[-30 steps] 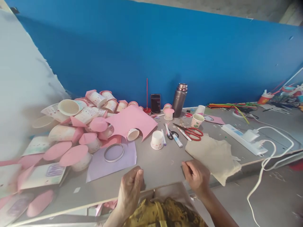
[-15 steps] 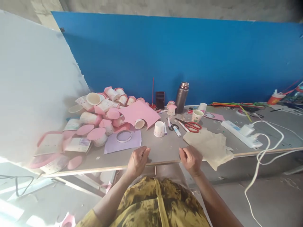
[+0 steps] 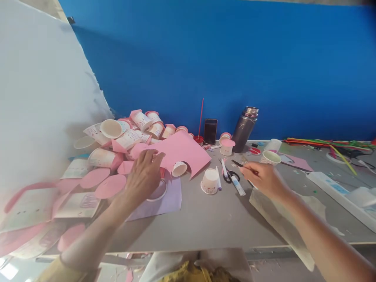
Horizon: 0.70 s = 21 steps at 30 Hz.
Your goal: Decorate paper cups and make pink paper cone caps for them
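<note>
My left hand (image 3: 143,172) is over the left edge of a pink paper sheet (image 3: 183,150), its fingers bent and apart with nothing visible in them. Below it, a grey ring (image 3: 158,196) lies partly hidden on a purple sheet (image 3: 172,199). My right hand (image 3: 266,178) closes over the red-handled scissors; only their dark blades (image 3: 236,163) show, and the palm hides the handles. Between my hands, a white paper cup (image 3: 210,181) stands upside down beside a marker (image 3: 219,179). Black scissors (image 3: 227,178) and a glue stick (image 3: 237,186) lie nearby.
Many decorated paper cups with pink pieces (image 3: 105,158) are heaped at left. A dark flask (image 3: 246,129) and a phone (image 3: 210,131) stand by the blue partition. A beige cloth-like sheet (image 3: 264,207) and a white power strip (image 3: 337,194) lie at right.
Both hands were fists at the table's front edge. My left hand has moved forward and left, opening over the papers; my right has moved forward and right onto the red-handled scissors.
</note>
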{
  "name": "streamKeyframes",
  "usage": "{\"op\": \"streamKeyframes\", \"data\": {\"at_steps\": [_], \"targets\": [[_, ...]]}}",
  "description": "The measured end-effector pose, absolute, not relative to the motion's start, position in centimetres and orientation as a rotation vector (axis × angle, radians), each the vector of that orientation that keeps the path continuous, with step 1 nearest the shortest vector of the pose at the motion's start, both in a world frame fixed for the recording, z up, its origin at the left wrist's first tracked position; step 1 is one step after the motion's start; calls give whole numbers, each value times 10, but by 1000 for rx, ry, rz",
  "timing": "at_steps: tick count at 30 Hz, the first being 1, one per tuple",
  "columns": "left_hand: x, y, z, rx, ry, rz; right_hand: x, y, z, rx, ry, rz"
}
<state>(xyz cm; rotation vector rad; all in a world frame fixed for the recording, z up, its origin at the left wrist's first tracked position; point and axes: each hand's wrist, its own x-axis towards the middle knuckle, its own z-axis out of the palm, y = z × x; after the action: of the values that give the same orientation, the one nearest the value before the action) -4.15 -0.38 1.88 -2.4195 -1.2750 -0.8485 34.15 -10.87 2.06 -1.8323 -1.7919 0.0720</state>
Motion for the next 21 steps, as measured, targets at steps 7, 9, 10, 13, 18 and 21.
{"op": "streamKeyframes", "data": {"at_steps": [7,9,10,13,18,21], "targets": [[-42,31,0,-2301,-1080,-654,322,-54,22,-1930,-2115,131],[-42,35,0,-2310,-1056,-708,320,-61,20,-1872,-2168,188],[-42,38,1,-2317,-1046,-748,319,-66,22,-1828,-2185,237],[-43,43,6,-2298,-997,-907,311,-77,31,-1705,-2190,398],[-42,43,14,-2147,-796,-1082,282,-75,32,-1748,-2187,282],[-46,38,21,-2040,-724,-1181,278,-68,27,-1791,-2164,228]]}}
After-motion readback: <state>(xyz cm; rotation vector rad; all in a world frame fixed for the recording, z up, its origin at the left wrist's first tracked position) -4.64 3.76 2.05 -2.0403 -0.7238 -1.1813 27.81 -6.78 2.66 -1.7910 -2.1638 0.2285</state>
